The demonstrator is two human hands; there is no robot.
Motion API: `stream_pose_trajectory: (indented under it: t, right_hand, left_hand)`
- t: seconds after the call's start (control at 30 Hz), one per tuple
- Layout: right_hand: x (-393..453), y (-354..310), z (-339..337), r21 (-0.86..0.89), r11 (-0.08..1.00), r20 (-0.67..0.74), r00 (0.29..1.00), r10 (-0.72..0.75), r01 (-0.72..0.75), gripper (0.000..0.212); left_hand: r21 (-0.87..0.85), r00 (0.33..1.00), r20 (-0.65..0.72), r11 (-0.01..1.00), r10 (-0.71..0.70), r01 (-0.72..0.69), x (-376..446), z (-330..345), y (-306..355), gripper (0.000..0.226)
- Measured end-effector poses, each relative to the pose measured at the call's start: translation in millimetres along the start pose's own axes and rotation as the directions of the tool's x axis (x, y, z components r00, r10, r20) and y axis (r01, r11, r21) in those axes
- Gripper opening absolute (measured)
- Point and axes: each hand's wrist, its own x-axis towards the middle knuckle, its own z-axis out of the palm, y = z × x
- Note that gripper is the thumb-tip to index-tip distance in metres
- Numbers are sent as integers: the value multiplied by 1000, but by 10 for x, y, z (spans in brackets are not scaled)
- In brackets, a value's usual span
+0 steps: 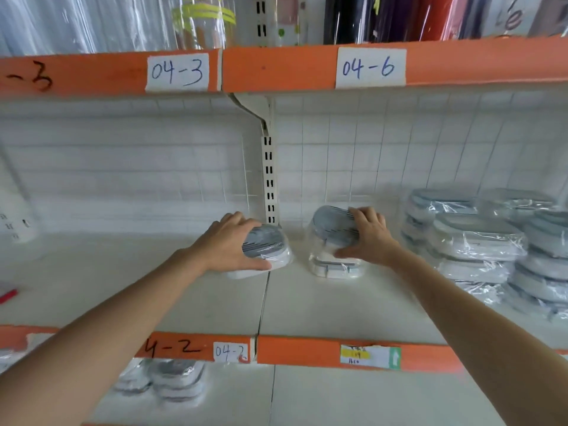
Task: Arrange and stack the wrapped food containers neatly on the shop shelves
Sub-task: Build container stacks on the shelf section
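Both arms are reaching onto the middle shelf, a white board with an orange front edge. The left hand is gripping a wrapped container from its left side: fingers are curling over the grey lid and the thumb is pressing along the white base near the front. This container is sitting tilted, just left of the slotted upright and over the seam between the two shelf boards. The right hand is gripping the top container of a short stack: fingers are lying curled over the far right part of its grey lid and the thumb is pressing on its near side. That top container is lying tilted on a lower container, which is resting flat on the shelf, right of the seam. The two held containers are sitting near each other but apart. Further right, a pile of wrapped containers is standing several layers high, close to the right forearm. More wrapped containers are lying on the lower shelf. Paper labels "04-3" and "04-6" are sticking to the orange edge of the upper shelf, which is carrying rolls of film.
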Motion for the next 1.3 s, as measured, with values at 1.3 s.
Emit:
stream_pose_trajectory:
  t: [1.3]
  right_hand:
    - [291,46,-316,-138,988,80,993,83,-71,77]
  left_hand:
    - [-479,972,143,873,184,-94,1371,525,317,120]
